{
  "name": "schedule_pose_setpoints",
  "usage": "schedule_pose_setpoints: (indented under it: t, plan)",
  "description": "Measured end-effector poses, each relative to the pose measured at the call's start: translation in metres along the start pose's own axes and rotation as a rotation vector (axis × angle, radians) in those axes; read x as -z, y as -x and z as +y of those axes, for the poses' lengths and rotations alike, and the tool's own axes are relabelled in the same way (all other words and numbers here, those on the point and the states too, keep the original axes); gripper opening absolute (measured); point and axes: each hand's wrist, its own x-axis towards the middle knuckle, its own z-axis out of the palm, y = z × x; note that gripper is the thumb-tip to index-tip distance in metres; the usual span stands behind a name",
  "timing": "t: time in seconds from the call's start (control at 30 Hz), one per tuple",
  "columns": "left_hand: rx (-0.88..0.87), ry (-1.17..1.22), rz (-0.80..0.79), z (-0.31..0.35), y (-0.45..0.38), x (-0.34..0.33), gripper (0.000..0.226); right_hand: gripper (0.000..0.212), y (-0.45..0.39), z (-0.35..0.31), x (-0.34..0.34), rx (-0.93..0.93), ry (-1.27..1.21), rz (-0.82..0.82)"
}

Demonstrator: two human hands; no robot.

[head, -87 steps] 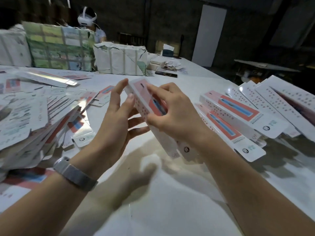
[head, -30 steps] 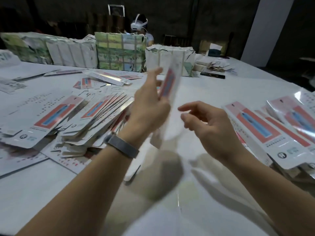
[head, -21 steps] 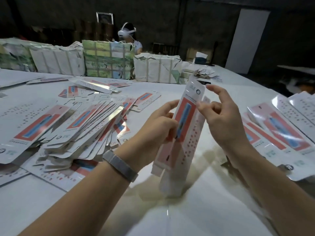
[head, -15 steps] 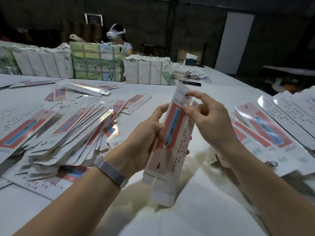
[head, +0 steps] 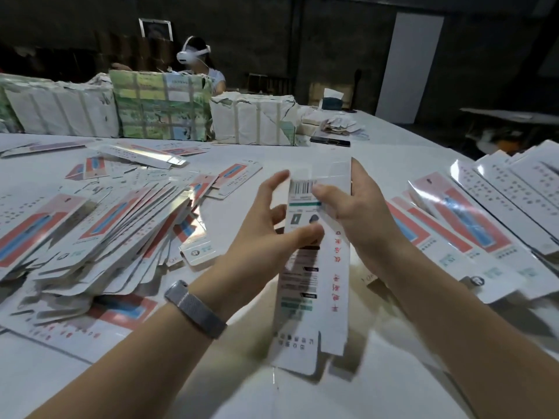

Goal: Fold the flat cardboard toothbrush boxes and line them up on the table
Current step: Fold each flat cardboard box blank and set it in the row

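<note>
I hold one long white toothbrush box upright above the table's middle, its printed back with a barcode facing me. My left hand grips its left side, thumb across the face and fingers behind. My right hand holds the upper right edge, with the thumb pressed near the barcode. The box's lower flaps hang open just above the table. A sprawling pile of flat boxes lies to the left. Folded boxes lie side by side on the right.
Wrapped paper bundles stand along the far side of the white table. Behind them sits a person wearing a white headset. A dark phone and a tissue box lie at the far right.
The box has been turned round: its red-and-blue front faced me before, and now the barcode side does. Both hands shifted their hold on it.
</note>
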Motion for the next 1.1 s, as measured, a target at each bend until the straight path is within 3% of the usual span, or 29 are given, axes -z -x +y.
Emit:
schedule_pose_setpoints:
  t: [0.07,0.13,0.2,0.3,0.5,0.67,0.83,1.1]
  plan:
    - [-0.043,-0.004,0.051,0.002,0.001,0.002,0.078,0.049,0.000,0.000,-0.001,0.033,0.042,0.058]
    - [-0.067,-0.033,0.055,0.005,0.000,0.003,0.060,0.069,0.001,0.001,-0.001,0.113,0.139,0.111]
    - [-0.060,-0.018,0.025,0.008,0.002,0.003,0.041,0.061,0.000,0.003,-0.001,0.204,0.298,0.124]
    - [0.011,0.081,-0.034,0.011,0.005,0.001,0.045,0.044,-0.002,0.004,-0.001,0.234,0.461,0.136]
    - [0.137,0.226,-0.135,0.016,0.011,-0.001,0.034,0.030,-0.002,0.004,0.000,0.169,0.366,0.132]
    - [0.193,0.229,-0.153,0.014,0.011,0.000,0.063,0.008,-0.004,0.000,0.002,0.099,0.281,0.090]
    - [0.188,0.099,-0.169,0.009,0.011,-0.003,0.059,0.029,-0.007,-0.002,0.010,0.065,0.488,0.038]
    - [0.190,0.036,-0.180,0.009,0.011,-0.008,0.059,0.035,-0.010,-0.012,0.029,-0.043,0.474,-0.093]
